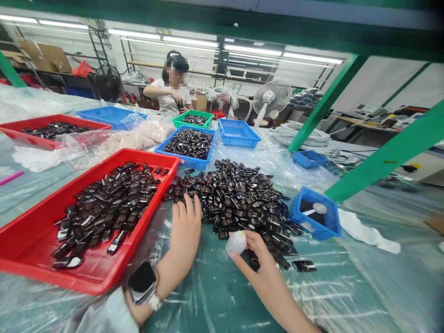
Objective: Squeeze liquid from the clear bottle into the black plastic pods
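My left hand (186, 227), with a smartwatch on its wrist, reaches over the near left edge of a heap of small black plastic pieces (239, 196). Its fingers are stretched out and no held thing shows in them; whether the fingertips touch the pieces I cannot tell. In front of the heap, my right hand (258, 259) grips a small, rounded, whitish translucent object (236, 243) between thumb and fingers. A yellowish spot marks its top; its exact kind is unclear. To the left stands a large red tray (100, 277) holding many similar black pieces.
Behind the heap stand a blue tray (157, 150) and a green tray (211, 121) with black pieces. At right, a blue bin (329, 226) holds dark material and a white spoon (317, 209). A green post (388, 159) slants at right. Across the table sits a person (171, 95).
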Demonstrator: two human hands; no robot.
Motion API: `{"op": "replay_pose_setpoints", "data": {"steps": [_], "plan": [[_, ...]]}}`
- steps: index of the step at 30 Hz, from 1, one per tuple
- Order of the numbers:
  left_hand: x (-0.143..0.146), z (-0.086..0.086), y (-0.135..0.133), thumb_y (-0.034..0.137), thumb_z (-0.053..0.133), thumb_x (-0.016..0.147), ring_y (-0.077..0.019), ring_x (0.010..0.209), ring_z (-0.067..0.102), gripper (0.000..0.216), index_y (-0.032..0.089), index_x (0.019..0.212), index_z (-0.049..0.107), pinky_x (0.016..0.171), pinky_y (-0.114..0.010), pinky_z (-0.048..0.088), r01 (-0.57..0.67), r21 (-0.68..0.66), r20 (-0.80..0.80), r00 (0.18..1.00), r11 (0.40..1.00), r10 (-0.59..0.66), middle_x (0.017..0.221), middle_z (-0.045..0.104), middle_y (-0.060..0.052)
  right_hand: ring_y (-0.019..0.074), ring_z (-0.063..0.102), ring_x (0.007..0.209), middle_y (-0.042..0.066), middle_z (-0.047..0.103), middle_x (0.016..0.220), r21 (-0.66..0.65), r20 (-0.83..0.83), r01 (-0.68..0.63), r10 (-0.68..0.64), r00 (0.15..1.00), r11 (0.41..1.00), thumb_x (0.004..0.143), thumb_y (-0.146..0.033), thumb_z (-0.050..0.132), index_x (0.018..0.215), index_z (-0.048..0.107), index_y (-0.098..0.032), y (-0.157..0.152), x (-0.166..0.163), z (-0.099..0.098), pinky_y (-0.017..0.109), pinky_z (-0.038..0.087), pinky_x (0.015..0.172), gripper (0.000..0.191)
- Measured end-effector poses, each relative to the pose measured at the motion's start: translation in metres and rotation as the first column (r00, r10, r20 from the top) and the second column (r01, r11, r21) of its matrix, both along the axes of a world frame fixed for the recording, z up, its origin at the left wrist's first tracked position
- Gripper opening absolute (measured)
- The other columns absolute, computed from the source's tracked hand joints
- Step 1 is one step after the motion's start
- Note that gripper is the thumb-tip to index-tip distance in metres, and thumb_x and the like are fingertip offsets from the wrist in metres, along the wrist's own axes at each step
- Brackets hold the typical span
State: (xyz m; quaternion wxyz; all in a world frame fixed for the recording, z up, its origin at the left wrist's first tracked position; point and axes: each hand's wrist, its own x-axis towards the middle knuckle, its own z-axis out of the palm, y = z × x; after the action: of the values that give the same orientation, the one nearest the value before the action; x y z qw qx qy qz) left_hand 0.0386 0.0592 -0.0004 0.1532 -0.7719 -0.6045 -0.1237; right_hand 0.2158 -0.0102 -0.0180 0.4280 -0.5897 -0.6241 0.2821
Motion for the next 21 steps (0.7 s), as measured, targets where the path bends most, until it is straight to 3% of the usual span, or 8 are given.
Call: {"op": "replay_pose_setpoints", "data": {"steps": [4,12,16,19,21], "plan": [[-0.002,0.003,0.022,0.029,0.059,0.093,-0.0225,0.098,0.063,0.03,0.016,0.119,0.056,0.081,-0.042,0.054,-0.023,-0.075,0.052,0.998,0.997,0.027,0.119,0.06,-0.008,0.0215,0.067,0.085,0.006,0.072,0.096,-0.017,0.037,-0.032,0.032,0.999,0.999,0.082,-0.026,0.06,0.105,0.056,-0.021,-0.004,0.0,0.003,0.036,0.054,0.077,0.024],[-0.015,0.003,0.011,0.029,0.059,0.093,-0.0231,0.099,0.063,0.029,0.016,0.119,0.056,0.083,-0.043,0.054,0.229,-0.107,0.319,0.93,0.968,-0.184,0.119,0.06,-0.009,0.0202,0.066,0.079,0.004,0.073,0.093,-0.002,0.079,-0.044,0.044,0.996,0.999,0.08,-0.021,0.062,0.105,0.06,-0.023,-0.006,0.005,0.008,0.032,0.053,0.072,0.026],[-0.015,0.002,-0.005,0.024,0.055,0.094,-0.0245,0.102,0.063,0.02,0.015,0.111,0.06,0.086,-0.046,0.052,0.371,-0.063,0.551,0.787,0.927,-0.277,0.114,0.063,-0.009,0.0207,0.066,0.08,0.004,0.074,0.096,0.014,0.077,-0.017,0.016,0.997,1.0,0.081,-0.026,0.061,0.108,0.059,-0.023,-0.004,0.007,0.007,0.033,0.053,0.073,0.027],[-0.013,-0.001,-0.025,0.021,0.041,0.098,-0.0239,0.094,0.067,0.019,0.017,0.102,0.06,0.083,-0.043,0.054,0.461,-0.064,0.749,0.609,0.885,-0.263,0.102,0.068,-0.008,0.0205,0.065,0.078,0.004,0.072,0.094,0.029,0.069,0.019,-0.021,0.997,0.999,0.083,-0.029,0.059,0.109,0.058,-0.023,-0.004,0.009,0.007,0.033,0.052,0.072,0.027],[-0.011,-0.004,-0.038,0.026,0.035,0.1,-0.0204,0.086,0.07,0.023,0.02,0.104,0.056,0.077,-0.037,0.057,0.512,-0.085,0.867,0.462,0.855,-0.19,0.1,0.07,-0.008,0.0208,0.065,0.08,0.005,0.071,0.094,0.04,0.06,0.033,-0.035,0.998,0.999,0.084,-0.031,0.057,0.111,0.057,-0.023,-0.004,0.011,0.007,0.033,0.052,0.072,0.028]]}}
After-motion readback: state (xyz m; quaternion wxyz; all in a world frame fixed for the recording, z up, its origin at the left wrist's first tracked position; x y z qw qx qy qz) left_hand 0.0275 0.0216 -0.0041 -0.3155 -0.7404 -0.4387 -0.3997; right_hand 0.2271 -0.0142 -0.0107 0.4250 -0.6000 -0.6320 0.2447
